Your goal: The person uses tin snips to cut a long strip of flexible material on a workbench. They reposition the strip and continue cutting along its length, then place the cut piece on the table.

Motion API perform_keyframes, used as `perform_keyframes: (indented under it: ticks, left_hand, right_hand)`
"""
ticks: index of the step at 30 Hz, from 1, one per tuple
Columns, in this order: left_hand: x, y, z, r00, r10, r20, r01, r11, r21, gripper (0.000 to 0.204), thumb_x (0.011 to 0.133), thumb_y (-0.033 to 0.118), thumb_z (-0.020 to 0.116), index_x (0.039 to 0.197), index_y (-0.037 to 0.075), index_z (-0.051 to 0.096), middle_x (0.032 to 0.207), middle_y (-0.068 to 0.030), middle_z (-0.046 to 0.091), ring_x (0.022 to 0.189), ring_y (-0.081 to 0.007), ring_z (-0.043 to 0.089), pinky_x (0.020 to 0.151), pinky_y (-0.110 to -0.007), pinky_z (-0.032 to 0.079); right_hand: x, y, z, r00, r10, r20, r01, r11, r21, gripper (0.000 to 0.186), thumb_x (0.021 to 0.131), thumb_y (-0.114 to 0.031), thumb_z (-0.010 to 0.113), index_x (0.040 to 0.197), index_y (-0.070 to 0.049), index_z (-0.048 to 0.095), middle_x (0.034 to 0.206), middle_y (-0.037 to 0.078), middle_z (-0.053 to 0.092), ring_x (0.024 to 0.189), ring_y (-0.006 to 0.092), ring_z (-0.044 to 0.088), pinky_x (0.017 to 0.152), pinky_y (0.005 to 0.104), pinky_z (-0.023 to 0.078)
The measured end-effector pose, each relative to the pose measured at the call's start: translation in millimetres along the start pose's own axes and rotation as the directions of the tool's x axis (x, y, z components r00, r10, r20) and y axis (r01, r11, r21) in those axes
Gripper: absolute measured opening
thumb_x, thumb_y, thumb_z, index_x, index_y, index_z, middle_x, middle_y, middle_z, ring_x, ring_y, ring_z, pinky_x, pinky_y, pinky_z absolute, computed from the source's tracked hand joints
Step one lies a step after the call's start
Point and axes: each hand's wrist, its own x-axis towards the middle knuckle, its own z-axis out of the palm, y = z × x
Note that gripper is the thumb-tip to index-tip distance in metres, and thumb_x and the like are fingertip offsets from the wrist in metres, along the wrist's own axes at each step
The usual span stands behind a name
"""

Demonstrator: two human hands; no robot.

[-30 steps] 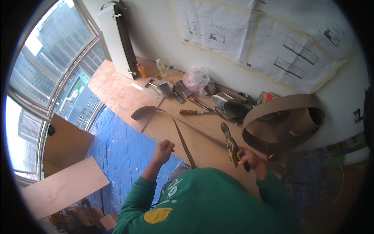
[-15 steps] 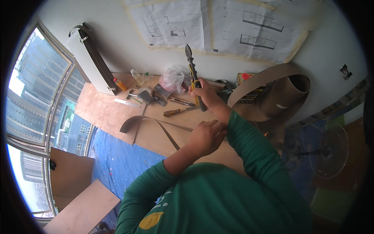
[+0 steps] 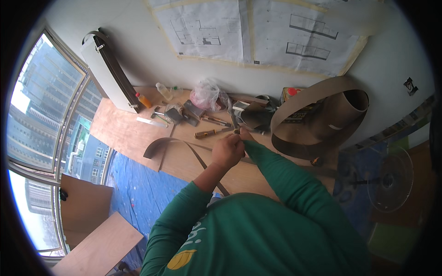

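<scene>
My left hand [image 3: 227, 152] is closed in front of my body, above the wooden worktop, its fingers against or just beside my right hand. What it grips is hidden. My right hand [image 3: 246, 135] is mostly covered by the left and by its green sleeve. From it the dark jaws of a pair of snips [image 3: 233, 118] point away toward the wall; the yellow-and-black handles are largely out of sight. A long brown strip [image 3: 197, 158] curls on the worktop left of and below my hands. A yellow-and-black handled tool [image 3: 207, 134] lies just beyond my left hand.
Along the wall sit a plastic bag [image 3: 206, 94], bottles [image 3: 163, 91], a hammer [image 3: 161, 114] and a metal ruler [image 3: 152, 122]. A big brown roll [image 3: 338, 110] stands at right. Blue sheeting [image 3: 133, 184] covers the floor at left, near a loose board [image 3: 99, 246]. A fan [image 3: 390, 179] stands far right.
My right hand has brought the raised snips down and nearer, to meet the left hand. My left hand has moved slightly up and left, and the two hands are now together.
</scene>
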Motion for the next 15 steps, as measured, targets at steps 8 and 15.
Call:
perform_keyframes:
  ticks: [8, 15]
  left_hand:
    - [-50, -66, 21, 0.972, -0.232, 0.037, 0.232, 0.973, -0.01, 0.018, 0.087, 0.018, 0.069, 0.087, 0.0, 0.071, 0.079, -0.0151, 0.071, 0.075, -0.0299, 0.071, 0.071, -0.041, 0.055]
    - [-64, -90, 14, 0.939, -0.326, 0.11, 0.342, 0.919, -0.197, 0.022, 0.097, 0.023, 0.071, 0.105, 0.002, 0.071, 0.09, -0.0089, 0.072, 0.082, -0.0177, 0.069, 0.075, -0.035, 0.055]
  right_hand:
    - [-44, 14, 28, 0.992, 0.044, -0.118, -0.097, 0.863, -0.496, 0.067, 0.067, -0.026, 0.081, 0.121, 0.004, 0.057, 0.107, 0.026, 0.072, 0.101, 0.0325, 0.074, 0.085, 0.0422, 0.057]
    - [-45, -20, 21, 0.993, 0.012, -0.113, -0.012, 1.0, 0.001, 0.058, 0.071, -0.017, 0.076, 0.122, 0.002, 0.056, 0.095, 0.012, 0.063, 0.082, 0.0223, 0.06, 0.073, 0.0366, 0.051]
